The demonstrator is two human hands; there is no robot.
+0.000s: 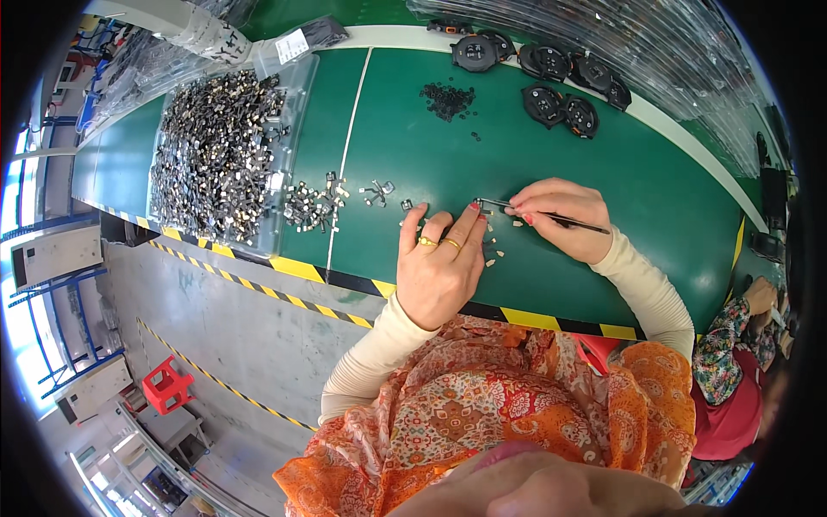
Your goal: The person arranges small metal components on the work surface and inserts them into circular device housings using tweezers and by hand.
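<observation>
The left hand (441,263) lies palm-down on the green bench (655,198) near the centre of the frame. Its fingers are extended and lightly spread, with the fingertips resting among several small pale parts (493,246) scattered on the mat. The left grip is therefore spread and holds nothing; whether a fingertip presses on one part cannot be determined. Two gold rings sit on its fingers.

The right hand (564,220) is just right of the left hand, fingers pressed together in a pinch on a pair of slim dark tweezers (551,215). The tweezers lie nearly level, tip pointing toward the left, ending just above the left fingertips. What the tip carries is too small to tell.

Left of the hands, small clusters of metal clips (314,207) lie loose on the bench. Further toward the upper left, a clear plastic tray (293,112) holds a large heap of the same small metal pieces. At the upper centre, a pile of tiny black rings (448,99) sits on the mat, and to its right a row of round black housings (551,86) runs toward the upper right of the frame.

The near bench edge carries yellow-and-black striping (297,269). A second person's sleeve (719,353), flower-patterned, shows at the right edge.
</observation>
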